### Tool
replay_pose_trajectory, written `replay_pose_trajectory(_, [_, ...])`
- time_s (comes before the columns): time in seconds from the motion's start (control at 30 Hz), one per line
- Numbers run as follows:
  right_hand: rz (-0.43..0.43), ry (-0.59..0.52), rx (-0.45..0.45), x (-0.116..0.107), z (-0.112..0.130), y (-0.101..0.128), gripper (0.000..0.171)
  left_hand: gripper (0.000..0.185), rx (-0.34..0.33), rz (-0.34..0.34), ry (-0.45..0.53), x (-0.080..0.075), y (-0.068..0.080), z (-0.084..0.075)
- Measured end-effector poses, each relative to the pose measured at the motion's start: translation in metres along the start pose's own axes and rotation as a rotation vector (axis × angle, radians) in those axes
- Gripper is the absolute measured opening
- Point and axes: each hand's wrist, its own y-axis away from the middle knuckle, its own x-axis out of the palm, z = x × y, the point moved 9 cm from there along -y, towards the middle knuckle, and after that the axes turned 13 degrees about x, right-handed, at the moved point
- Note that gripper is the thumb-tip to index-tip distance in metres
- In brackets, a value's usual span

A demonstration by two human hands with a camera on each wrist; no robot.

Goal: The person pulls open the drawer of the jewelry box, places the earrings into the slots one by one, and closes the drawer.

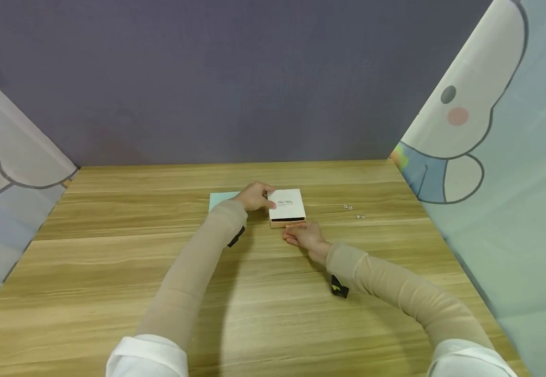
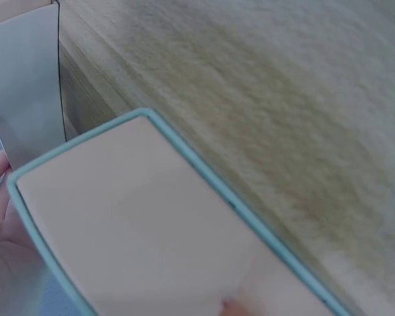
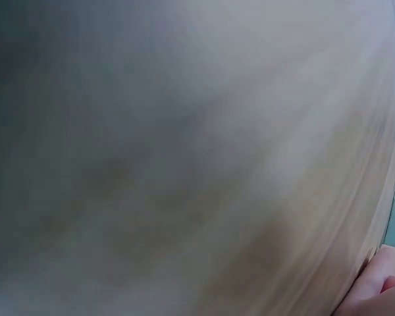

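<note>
A white box (image 1: 286, 201) with dark lettering on its lid sits near the middle of the table. A tan inner tray (image 1: 278, 224) sticks out at its near side, with a dark strip between. My left hand (image 1: 255, 197) grips the box's left side, thumb on the near part and fingers toward the far corner. At the near edge, my right hand (image 1: 307, 235) pinches the tray's front. Left of the box, partly behind my left wrist, lies a light teal flat thing (image 1: 221, 198). The left wrist view shows a teal-rimmed piece with a pale pinkish face (image 2: 138, 210) up close.
Two small clusters of shiny pieces, one farther (image 1: 347, 207) and one nearer (image 1: 360, 217), lie right of the box. A dark panel (image 1: 235, 84) stands behind the wooden table (image 1: 136, 251). Printed cloths hang at both sides. The right wrist view is mostly blurred.
</note>
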Motion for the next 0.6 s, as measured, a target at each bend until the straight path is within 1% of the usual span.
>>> replay_pose_trajectory(0.23, [0.01,0.025,0.019,0.0,-0.007,0.002,0.023,0.063,-0.019,-0.008,0.019,0.0,0.0,0.005])
replay_pose_trajectory(0.6, [0.016,-0.008,0.024,-0.002,-0.012,0.012,0.024,0.063,-0.012,-0.005,0.029,0.0,0.0,0.0])
